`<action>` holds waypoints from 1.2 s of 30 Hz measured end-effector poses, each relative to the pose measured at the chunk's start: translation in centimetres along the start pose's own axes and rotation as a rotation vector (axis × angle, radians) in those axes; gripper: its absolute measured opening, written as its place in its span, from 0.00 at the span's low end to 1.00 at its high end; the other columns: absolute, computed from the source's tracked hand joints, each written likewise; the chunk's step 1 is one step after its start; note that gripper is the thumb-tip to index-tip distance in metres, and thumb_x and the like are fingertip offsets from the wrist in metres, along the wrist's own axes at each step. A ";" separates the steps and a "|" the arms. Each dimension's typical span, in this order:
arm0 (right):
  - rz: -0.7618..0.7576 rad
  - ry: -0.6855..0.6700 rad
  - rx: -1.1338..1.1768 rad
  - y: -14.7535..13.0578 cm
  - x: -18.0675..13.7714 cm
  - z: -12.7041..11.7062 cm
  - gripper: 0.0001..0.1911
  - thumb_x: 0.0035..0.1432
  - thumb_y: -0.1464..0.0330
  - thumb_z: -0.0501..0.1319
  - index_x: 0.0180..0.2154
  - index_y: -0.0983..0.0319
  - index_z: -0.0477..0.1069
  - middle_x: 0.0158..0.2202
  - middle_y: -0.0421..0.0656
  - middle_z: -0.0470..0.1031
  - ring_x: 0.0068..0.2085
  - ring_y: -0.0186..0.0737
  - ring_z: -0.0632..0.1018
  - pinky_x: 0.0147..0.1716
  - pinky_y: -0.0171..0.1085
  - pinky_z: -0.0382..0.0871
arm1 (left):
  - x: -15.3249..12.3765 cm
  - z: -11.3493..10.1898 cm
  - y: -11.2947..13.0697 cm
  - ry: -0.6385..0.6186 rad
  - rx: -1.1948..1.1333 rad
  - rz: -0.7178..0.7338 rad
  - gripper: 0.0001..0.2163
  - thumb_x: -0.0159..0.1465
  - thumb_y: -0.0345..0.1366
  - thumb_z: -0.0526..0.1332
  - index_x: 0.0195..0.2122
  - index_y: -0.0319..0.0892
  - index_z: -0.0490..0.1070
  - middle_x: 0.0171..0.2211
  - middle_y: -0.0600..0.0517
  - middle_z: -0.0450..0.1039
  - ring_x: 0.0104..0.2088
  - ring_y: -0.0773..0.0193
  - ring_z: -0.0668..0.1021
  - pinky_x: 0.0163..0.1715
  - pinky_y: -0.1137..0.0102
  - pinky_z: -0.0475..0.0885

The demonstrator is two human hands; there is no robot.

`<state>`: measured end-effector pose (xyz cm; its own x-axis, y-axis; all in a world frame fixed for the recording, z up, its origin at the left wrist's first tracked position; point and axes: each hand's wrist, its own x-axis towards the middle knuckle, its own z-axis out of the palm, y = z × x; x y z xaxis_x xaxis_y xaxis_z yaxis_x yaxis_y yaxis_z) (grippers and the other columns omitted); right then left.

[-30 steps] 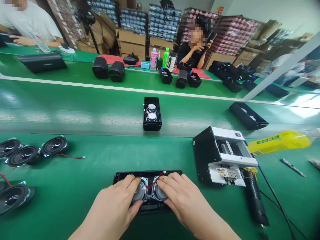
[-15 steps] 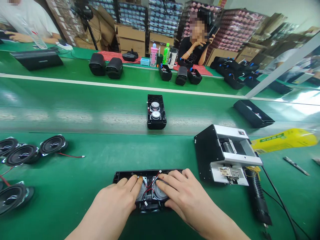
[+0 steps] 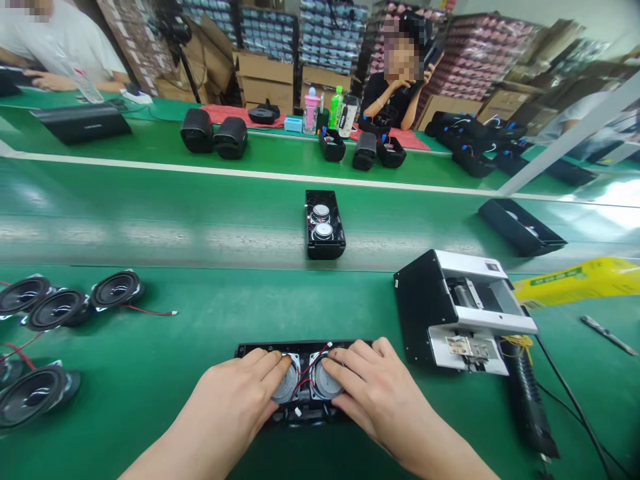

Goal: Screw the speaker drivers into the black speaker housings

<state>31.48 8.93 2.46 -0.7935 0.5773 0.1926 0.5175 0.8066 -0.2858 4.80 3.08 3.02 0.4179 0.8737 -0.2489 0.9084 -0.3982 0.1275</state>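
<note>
Both hands (image 3: 237,395) (image 3: 379,392), half-open, on two speaker drivers (image 3: 289,387) (image 3: 326,383)

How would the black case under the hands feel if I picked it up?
The case looks stiff: its edges run straight. It may feel heavy for its size, with two speakers inside. The thin wires look floppy, curling loosely.

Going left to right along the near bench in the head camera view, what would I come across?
Loose speaker drivers, left hand, pair of grey-backed drivers, right hand, black-and-white machine, black cylindrical tool, slim knife-like tool.
</note>
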 end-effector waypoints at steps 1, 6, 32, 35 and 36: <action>0.005 0.001 0.014 0.0 -0.1 0.0 0.23 0.64 0.70 0.75 0.57 0.60 0.72 0.55 0.39 0.80 0.45 0.42 0.73 0.42 0.46 0.55 | -0.1 0.1 -0.1 0.018 -0.004 0.006 0.23 0.65 0.29 0.66 0.62 0.43 0.75 0.59 0.46 0.81 0.55 0.49 0.85 0.53 0.52 0.86; 0.001 0.002 0.038 0.1 -0.5 0.3 0.24 0.64 0.68 0.75 0.58 0.60 0.71 0.56 0.40 0.79 0.46 0.43 0.73 0.43 0.46 0.54 | -0.2 0.7 -0.5 0.111 0.010 0.054 0.22 0.64 0.29 0.65 0.60 0.43 0.75 0.56 0.46 0.83 0.52 0.49 0.86 0.48 0.55 0.88; 0.029 0.035 0.077 0.1 -0.9 0.5 0.21 0.67 0.69 0.73 0.58 0.58 0.72 0.56 0.39 0.79 0.47 0.43 0.73 0.43 0.46 0.55 | -0.4 1.0 -0.4 0.252 0.129 0.116 0.21 0.61 0.28 0.64 0.56 0.41 0.79 0.52 0.49 0.85 0.47 0.54 0.87 0.43 0.61 0.88; 0.032 0.034 0.067 0.1 -0.9 0.6 0.22 0.65 0.69 0.74 0.58 0.57 0.72 0.57 0.38 0.80 0.47 0.43 0.73 0.43 0.46 0.56 | -0.2 1.0 -0.3 0.239 0.118 0.102 0.22 0.61 0.27 0.64 0.57 0.42 0.79 0.52 0.48 0.85 0.48 0.53 0.87 0.43 0.61 0.88; 0.037 0.034 0.060 0.1 -0.8 0.7 0.23 0.65 0.69 0.75 0.58 0.57 0.72 0.57 0.38 0.80 0.47 0.43 0.74 0.43 0.46 0.56 | -0.2 0.9 -0.2 0.223 0.111 0.095 0.22 0.61 0.27 0.64 0.57 0.42 0.79 0.53 0.48 0.85 0.48 0.53 0.86 0.44 0.61 0.88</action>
<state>31.94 8.47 1.64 -0.7624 0.6112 0.2125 0.5252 0.7764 -0.3484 4.58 2.75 2.14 0.4997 0.8659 -0.0212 0.8661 -0.4990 0.0306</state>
